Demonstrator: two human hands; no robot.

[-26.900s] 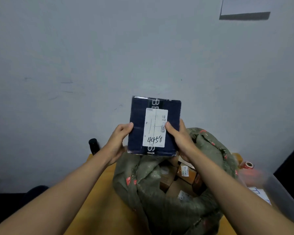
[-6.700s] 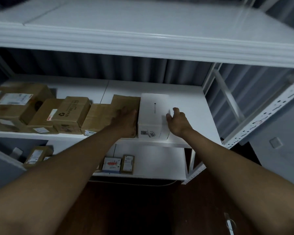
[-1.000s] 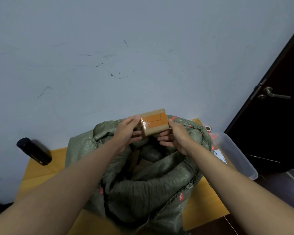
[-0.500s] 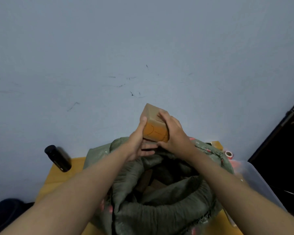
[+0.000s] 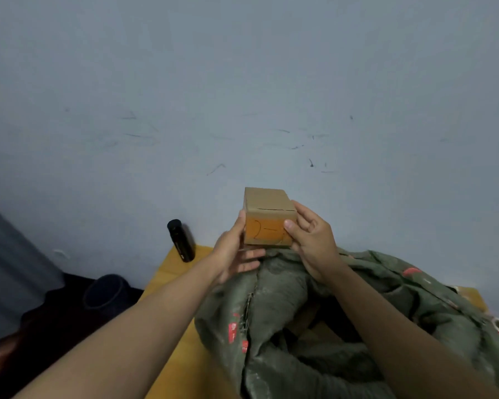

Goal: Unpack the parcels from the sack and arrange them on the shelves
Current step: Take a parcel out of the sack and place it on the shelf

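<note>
A scuffed grey wall backs the yellow bench [image 5: 170,272]. Above the green sack [image 5: 285,306], a small cardboard box [image 5: 267,218] is held level between 2 grips: left hand [image 5: 234,254] cradling it at 9 o'clock, right hand [image 5: 311,240] pinching at 3, long axis across.

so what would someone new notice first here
The small cardboard box held up in front of the wall, its orange label marked "2-", left hand and right hand gripping its sides. Just below it slumps the open green sack on the yellow table, and a black bottle leans on the wall to the left.
</note>
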